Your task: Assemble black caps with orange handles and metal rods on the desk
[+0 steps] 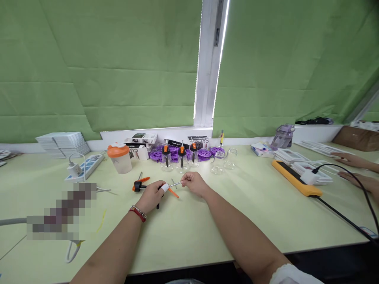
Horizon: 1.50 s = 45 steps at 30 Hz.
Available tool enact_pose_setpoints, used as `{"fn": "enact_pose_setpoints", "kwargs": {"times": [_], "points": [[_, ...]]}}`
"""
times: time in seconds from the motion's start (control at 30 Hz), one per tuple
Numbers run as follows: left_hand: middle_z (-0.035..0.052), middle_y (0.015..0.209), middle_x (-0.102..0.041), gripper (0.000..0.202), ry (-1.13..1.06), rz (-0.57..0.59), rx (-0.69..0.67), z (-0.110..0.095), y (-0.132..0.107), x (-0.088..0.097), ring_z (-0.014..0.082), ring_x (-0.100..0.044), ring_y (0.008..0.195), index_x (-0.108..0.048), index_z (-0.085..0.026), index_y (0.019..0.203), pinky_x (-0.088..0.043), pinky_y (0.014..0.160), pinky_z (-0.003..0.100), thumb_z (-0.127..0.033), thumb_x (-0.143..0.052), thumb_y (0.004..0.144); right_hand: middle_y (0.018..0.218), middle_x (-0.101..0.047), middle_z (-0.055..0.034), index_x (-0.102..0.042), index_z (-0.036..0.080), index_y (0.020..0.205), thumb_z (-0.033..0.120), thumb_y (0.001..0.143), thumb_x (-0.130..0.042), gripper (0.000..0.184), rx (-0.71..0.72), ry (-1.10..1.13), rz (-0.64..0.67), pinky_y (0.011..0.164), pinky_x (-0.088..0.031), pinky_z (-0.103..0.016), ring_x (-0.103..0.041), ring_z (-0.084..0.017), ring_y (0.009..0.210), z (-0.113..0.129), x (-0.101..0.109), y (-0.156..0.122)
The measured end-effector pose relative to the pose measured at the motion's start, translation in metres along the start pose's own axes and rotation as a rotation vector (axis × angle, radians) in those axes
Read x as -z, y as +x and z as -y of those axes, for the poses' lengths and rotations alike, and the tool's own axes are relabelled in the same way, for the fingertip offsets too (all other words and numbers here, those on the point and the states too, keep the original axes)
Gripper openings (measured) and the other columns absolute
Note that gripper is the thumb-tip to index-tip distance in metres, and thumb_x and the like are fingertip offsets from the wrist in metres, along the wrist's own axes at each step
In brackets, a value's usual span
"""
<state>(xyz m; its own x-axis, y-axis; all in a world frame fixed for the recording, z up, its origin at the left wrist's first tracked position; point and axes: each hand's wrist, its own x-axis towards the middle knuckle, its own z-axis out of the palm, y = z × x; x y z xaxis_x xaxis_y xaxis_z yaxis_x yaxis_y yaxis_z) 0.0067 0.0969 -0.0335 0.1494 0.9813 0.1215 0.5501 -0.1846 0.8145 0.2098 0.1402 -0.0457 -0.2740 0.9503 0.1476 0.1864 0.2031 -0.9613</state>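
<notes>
My left hand (154,194), with a white wrap on one finger, is closed around a black and orange part whose thin metal rod (175,184) sticks out to the right. An orange strip (173,192) angles out below the rod. My right hand (194,184) pinches the rod's far end. Beside my left hand lies a black and orange piece (137,185); whether it joins the held part is hidden by the hand. Behind my hands, several clear glass pieces stand with black and orange parts (182,152) in them. Clear glass pieces (217,167) without such parts stand right of these.
Purple round plastic pieces (204,154) and small boxes (145,138) line the window side. An orange-lidded shaker cup (122,161) and a white power strip (89,167) are left. Right are a yellow power strip (296,179), a purple bottle (282,137) and another person's hands (355,179).
</notes>
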Motion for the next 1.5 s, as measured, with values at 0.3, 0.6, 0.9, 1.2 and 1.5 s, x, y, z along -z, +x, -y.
{"fn": "enact_pose_setpoints", "kwargs": {"times": [0.3,0.6,0.9,1.2,1.5], "points": [[-0.0024,0.058,-0.047,0.031,0.021,-0.025,-0.014,0.004,0.003,0.004,0.0128,-0.038,0.051,-0.063,-0.019,0.080,-0.028,0.047,0.023,-0.046,-0.048,0.078,0.067,-0.062,0.0006,-0.064,0.016,0.075,0.027,0.067,-0.066,0.014,0.047,0.040,-0.006,0.061,-0.040,-0.025,-0.052,-0.011,0.061,0.002,0.000,0.001],[-0.0017,0.059,-0.050,0.029,0.088,-0.014,-0.027,0.005,0.002,0.004,0.0138,-0.041,0.052,-0.063,-0.020,0.080,-0.029,0.047,0.024,-0.044,-0.046,0.078,0.063,-0.060,0.0006,-0.060,0.017,0.069,0.030,0.073,-0.060,0.013,-0.015,-0.057,-0.009,0.055,-0.035,-0.023,-0.046,-0.010,0.055,0.000,0.000,0.000],[-0.0012,0.062,-0.051,0.031,0.113,-0.004,-0.033,0.004,0.003,0.005,0.0139,-0.042,0.054,-0.062,-0.018,0.082,-0.029,0.049,0.023,-0.044,-0.045,0.080,0.060,-0.056,0.0019,-0.059,0.016,0.067,0.029,0.075,-0.057,0.015,-0.063,-0.144,0.006,0.053,-0.032,-0.022,-0.042,-0.009,0.052,0.004,-0.001,0.000],[-0.0035,0.058,-0.043,0.035,0.002,0.001,0.039,0.005,0.004,0.004,0.0118,-0.037,0.051,-0.060,-0.017,0.081,-0.029,0.047,0.022,-0.049,-0.045,0.079,0.068,-0.061,0.0015,-0.064,0.016,0.077,0.028,0.069,-0.064,0.014,0.017,0.035,-0.005,0.062,-0.040,-0.024,-0.050,-0.010,0.060,0.002,0.000,0.001],[-0.0040,0.056,-0.045,0.031,-0.022,-0.009,0.072,0.002,0.003,0.005,0.0114,-0.038,0.049,-0.058,-0.018,0.077,-0.029,0.046,0.022,-0.047,-0.048,0.077,0.066,-0.062,0.0011,-0.066,0.016,0.074,0.021,0.065,-0.064,0.010,0.054,0.005,-0.020,0.064,-0.041,-0.025,-0.052,-0.011,0.062,-0.004,-0.002,0.004]]}}
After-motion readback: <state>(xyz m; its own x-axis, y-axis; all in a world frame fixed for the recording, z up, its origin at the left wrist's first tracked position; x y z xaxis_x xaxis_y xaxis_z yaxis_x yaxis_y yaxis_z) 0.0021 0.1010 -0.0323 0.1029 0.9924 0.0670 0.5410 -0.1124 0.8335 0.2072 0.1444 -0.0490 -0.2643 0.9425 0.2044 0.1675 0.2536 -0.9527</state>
